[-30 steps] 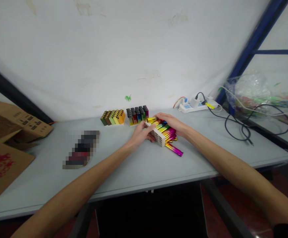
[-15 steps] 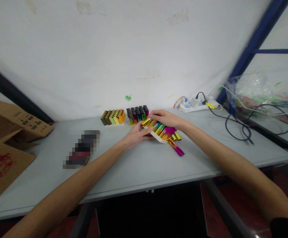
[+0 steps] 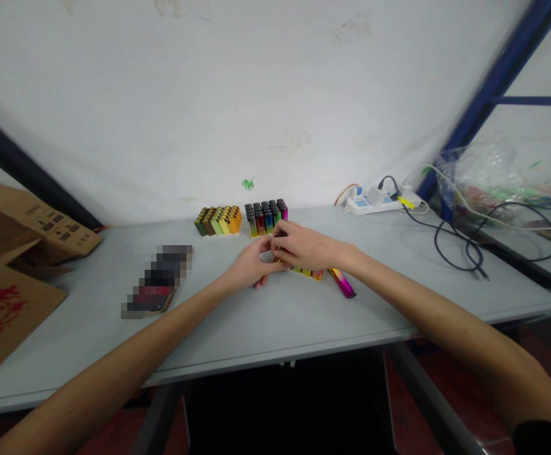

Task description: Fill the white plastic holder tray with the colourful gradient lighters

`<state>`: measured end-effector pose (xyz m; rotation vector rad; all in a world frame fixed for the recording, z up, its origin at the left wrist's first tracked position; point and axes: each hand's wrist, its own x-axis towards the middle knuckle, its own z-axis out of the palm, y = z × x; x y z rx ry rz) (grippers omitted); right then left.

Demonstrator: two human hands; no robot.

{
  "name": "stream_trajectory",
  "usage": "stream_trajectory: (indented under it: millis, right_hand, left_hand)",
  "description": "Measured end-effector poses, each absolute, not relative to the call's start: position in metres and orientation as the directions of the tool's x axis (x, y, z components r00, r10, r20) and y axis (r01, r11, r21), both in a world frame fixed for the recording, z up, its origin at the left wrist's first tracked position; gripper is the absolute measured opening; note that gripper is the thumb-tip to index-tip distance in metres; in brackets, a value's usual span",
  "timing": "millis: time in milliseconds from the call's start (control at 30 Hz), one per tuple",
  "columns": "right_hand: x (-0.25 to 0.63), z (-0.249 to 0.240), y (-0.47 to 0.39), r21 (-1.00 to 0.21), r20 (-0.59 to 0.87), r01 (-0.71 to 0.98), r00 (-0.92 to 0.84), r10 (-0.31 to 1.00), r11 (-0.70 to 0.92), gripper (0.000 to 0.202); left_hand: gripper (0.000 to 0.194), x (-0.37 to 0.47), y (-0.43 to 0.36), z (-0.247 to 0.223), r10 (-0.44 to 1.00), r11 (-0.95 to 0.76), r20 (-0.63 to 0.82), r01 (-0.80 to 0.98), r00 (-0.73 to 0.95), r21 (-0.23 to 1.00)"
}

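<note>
My left hand (image 3: pixel 249 264) has its fingers curled round the left end of a bunch of shiny lighters (image 3: pixel 314 274) in yellow, orange and pink. Its thumb points toward my right hand (image 3: pixel 304 245), which arches over the same bunch with bent fingers pressed on that end. Most of the bunch lies hidden beneath the hands. One loose yellow-to-magenta lighter (image 3: pixel 344 285) rests on the table just right of them. Behind the hands stands a block of metallic coloured lighters (image 3: pixel 266 218) with black tops. Left of it is a block of green, yellow and orange lighters (image 3: pixel 218 222).
A pixelated phone-like object (image 3: pixel 162 281) lies on the grey table (image 3: pixel 228 335) at left. Brown paper bags (image 3: pixel 14 303) stand at the far left. A white power strip (image 3: pixel 373 201) with plugs and a black cable (image 3: pixel 465 265) occupy the right side, near clear plastic wrap (image 3: pixel 481 167).
The tilted bunch of lighters has been lowered toward the table. My right hand has moved slightly left and down over it, closer to my left hand. The white tray edge no longer shows.
</note>
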<state>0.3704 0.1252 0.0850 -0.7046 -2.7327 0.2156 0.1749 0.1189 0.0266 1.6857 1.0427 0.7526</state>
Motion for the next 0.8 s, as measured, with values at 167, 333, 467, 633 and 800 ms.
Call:
stream_trajectory:
  millis: [167,333,467,633,800]
  right_hand:
    - [0.371,0.085,0.122,-0.215,0.247,0.465,-0.825,0.508,0.859,0.028]
    - [0.370,0.083,0.125,-0.264,0.263,0.446,-0.820,0.508,0.855,0.030]
    - [0.371,0.090,0.122,-0.370,0.340,0.381,-0.794,0.505,0.848,0.031]
    - [0.399,0.107,0.124,-0.521,0.555,0.433,-0.482,0.677,0.736,0.039]
    - [0.426,0.097,0.137,-0.676,0.387,0.426,-0.489,0.781,0.601,0.047]
  left_hand:
    - [0.047,0.169,0.113,0.024,0.906,-0.151,-0.007,0.339,0.422,0.929]
    - [0.041,0.161,0.109,0.019,0.937,-0.113,0.001,0.303,0.348,0.946]
    - [0.039,0.158,0.109,0.014,0.948,-0.146,0.064,0.249,0.311,0.957]
    - [0.040,0.156,0.108,0.016,0.929,-0.114,0.046,0.165,0.368,0.980]
    - [0.039,0.152,0.109,0.021,0.946,-0.136,0.090,0.129,0.310,0.982]
